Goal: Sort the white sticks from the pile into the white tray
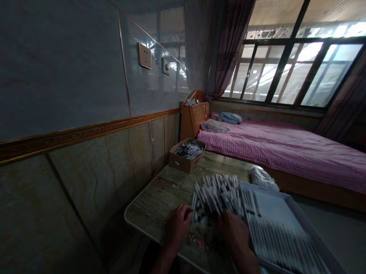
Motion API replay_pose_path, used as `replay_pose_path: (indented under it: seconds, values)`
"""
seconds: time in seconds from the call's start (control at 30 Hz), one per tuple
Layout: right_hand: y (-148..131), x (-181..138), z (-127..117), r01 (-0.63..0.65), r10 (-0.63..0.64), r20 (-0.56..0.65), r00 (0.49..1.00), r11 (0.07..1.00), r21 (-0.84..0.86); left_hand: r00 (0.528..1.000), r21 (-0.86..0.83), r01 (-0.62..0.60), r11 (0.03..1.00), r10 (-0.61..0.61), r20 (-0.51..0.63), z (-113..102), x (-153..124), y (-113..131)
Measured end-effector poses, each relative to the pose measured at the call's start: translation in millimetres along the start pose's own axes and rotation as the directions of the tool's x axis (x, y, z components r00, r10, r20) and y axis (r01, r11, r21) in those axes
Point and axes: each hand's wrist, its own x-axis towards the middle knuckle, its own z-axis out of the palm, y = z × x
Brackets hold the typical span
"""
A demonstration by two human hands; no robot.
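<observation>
We're looking at both hands working over a loose heap of white pen-like tubes (215,194) on the counter (150,208), which has a wood-print top. The left hand (178,229) is resting at the heap's near edge, its fingers (184,213) curled, close together and touching the tubes; we can't confirm a pinch. The right hand (235,236) is also working at the near edge, but its fingers (226,219) are partly hidden, so we can't tell whether they're spread or pinching.

Containers: a white tray (312,232) is sitting just right of the heap, holding long parallel rows of similar white tubes (277,234). At the counter's far end, a cardboard box (182,163) is sitting against the wall, filled with a jumble of dark-and-white pens (188,150), too small to identify further. A white cloth bundle (263,178) is lying between the heap and a bed with a pink gingham sheet (288,156).
</observation>
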Motion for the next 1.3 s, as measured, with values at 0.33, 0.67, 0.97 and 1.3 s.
replay_pose_path:
  seconds: [0.33,0.67,0.97,1.3]
  values:
    - [-32,-41,34,0.23,-0.227,-0.043,0.973,0.935,0.271,0.99,-0.582,0.113,0.805,-0.042,0.133,-7,-1,0]
    - [-7,-49,33,0.082,-0.061,-0.097,0.993,0.97,0.229,0.978,-0.655,0.166,0.738,-0.21,0.012,-11,-5,0]
    - [2,-13,9,0.046,-0.042,0.082,0.996,0.998,-0.049,0.983,-0.658,0.174,0.733,-0.167,0.074,-8,-3,1]
    - [3,-7,3,0.037,-0.035,0.05,0.998,0.999,-0.035,0.984,-0.617,0.15,0.772,-0.174,0.022,-6,-2,0]
